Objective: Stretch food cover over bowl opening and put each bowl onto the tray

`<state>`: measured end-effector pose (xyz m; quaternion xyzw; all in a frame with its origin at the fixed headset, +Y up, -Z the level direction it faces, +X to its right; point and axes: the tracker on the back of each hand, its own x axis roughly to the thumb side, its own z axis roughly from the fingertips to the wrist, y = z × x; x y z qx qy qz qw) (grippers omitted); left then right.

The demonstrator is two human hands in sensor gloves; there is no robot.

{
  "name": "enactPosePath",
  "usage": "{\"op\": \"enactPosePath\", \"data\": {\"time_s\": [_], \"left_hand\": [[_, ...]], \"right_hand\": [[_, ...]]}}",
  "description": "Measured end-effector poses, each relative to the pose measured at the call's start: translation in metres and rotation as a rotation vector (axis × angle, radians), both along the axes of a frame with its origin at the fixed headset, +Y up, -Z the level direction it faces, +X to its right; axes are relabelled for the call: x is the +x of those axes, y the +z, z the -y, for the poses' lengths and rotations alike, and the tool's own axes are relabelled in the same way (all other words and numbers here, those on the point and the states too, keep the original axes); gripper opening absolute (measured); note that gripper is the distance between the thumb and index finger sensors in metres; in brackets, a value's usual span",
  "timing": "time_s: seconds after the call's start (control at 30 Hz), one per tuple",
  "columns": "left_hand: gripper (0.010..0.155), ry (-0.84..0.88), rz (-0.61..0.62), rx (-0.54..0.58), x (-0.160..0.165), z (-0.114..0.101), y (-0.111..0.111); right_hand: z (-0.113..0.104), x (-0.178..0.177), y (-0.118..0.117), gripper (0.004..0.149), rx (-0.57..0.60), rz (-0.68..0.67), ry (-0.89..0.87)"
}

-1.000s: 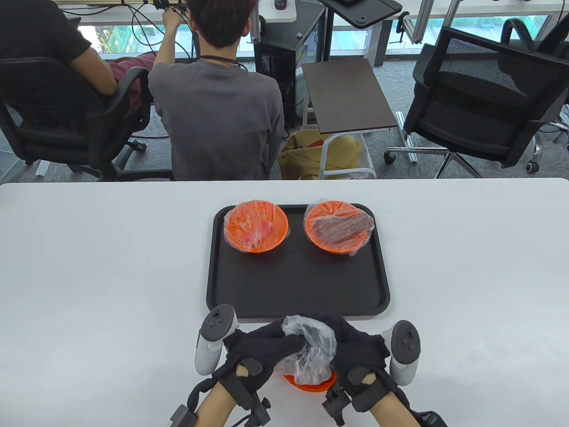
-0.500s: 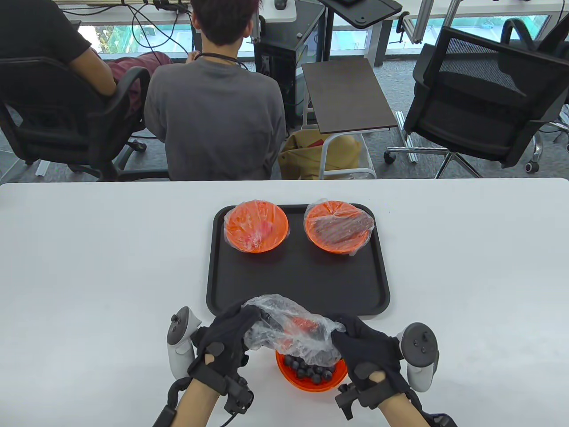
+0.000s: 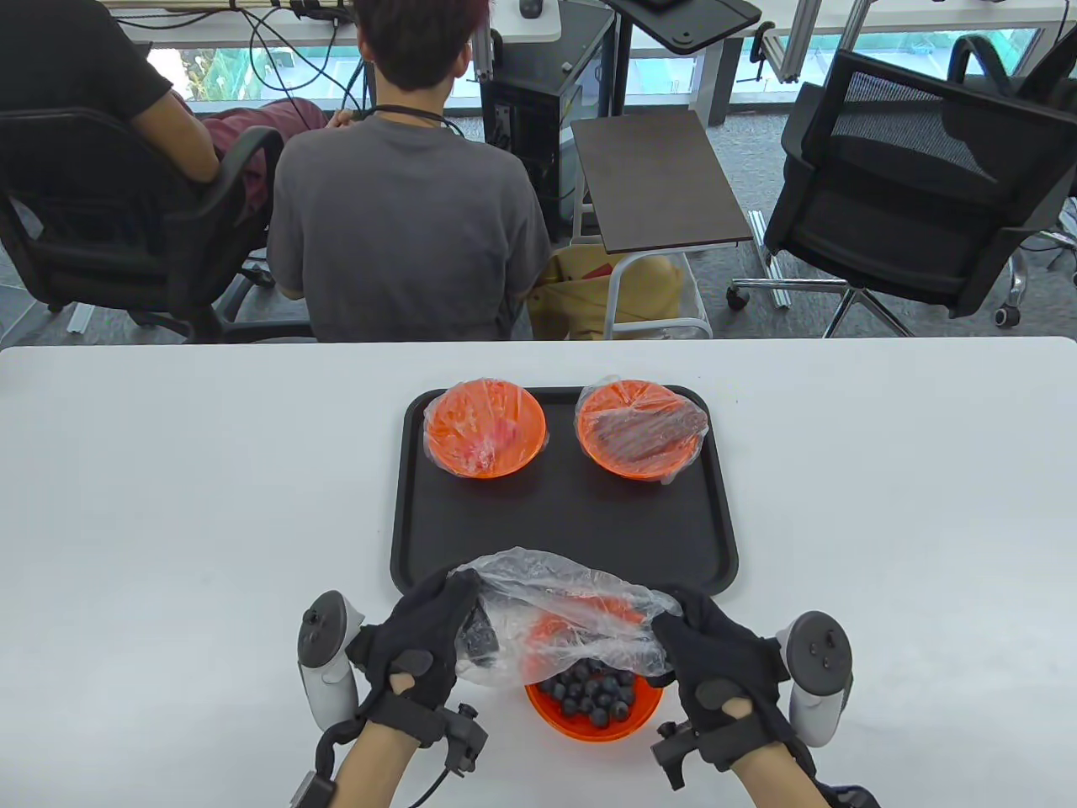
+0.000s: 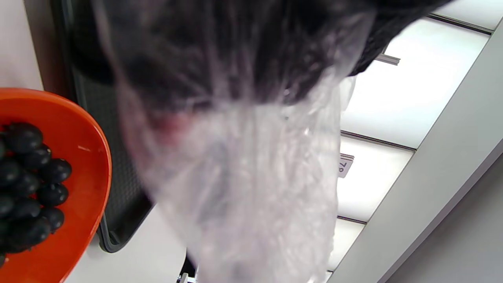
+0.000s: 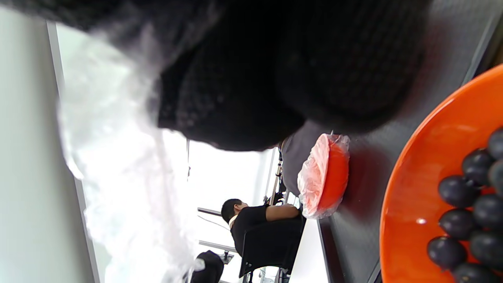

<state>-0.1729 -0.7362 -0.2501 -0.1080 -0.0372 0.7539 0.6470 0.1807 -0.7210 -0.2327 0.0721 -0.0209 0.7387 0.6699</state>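
An orange bowl of dark grapes (image 3: 596,707) (image 4: 47,188) (image 5: 440,188) stands uncovered on the white table, just in front of the black tray (image 3: 564,539). Above its far half both hands stretch a clear plastic food cover (image 3: 564,619) (image 4: 243,188) (image 5: 118,157). My left hand (image 3: 429,640) grips the cover's left edge and my right hand (image 3: 715,652) grips its right edge. Two orange bowls, one at the tray's back left (image 3: 485,429) (image 5: 326,177) and one at its back right (image 3: 641,429), sit under plastic covers.
The tray's front half is bare. Beyond the table's far edge a person (image 3: 404,210) sits with their back to me, with office chairs (image 3: 917,194) and a small side table (image 3: 656,181) around.
The hands have drawn apart, pulling the bunched cover wide and lifting it off the grape bowl, so the grapes now show. The left hand moved left, the right hand right.
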Motion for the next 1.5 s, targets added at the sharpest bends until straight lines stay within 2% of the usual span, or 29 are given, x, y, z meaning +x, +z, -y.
{"op": "enactPosePath", "data": {"time_s": [0.2, 0.3, 0.4, 0.67, 0.93, 1.1, 1.2, 1.5], "left_hand": [[0.047, -0.161, -0.047, 0.012, 0.001, -0.001, 0.004], [0.047, -0.21, -0.029, -0.014, 0.008, 0.002, 0.007], [0.048, -0.279, 0.005, -0.039, 0.018, 0.008, 0.01], [0.048, -0.382, 0.06, -0.081, 0.033, 0.015, 0.016], [0.049, -0.458, 0.027, -0.082, 0.038, 0.021, 0.02], [0.049, -0.428, -0.021, -0.084, 0.033, 0.022, 0.021], [0.05, -0.416, -0.06, -0.076, 0.03, 0.021, 0.021], [0.052, -0.469, -0.16, -0.184, 0.022, 0.022, 0.029]], "right_hand": [[-0.002, 0.009, 0.003, 0.046, 0.008, 0.081, 0.072], [-0.003, 0.014, 0.005, 0.046, 0.026, 0.159, 0.069], [-0.004, 0.015, 0.006, 0.045, 0.047, 0.174, -0.015], [0.003, 0.018, 0.008, 0.045, 0.012, 0.211, -0.238], [0.011, 0.014, 0.006, 0.045, -0.068, 0.162, -0.296], [0.012, 0.016, 0.007, 0.045, -0.099, 0.2, -0.197], [0.009, 0.017, 0.01, 0.045, -0.07, 0.255, -0.054], [0.006, 0.012, 0.019, 0.046, -0.061, 0.292, 0.297]]}}
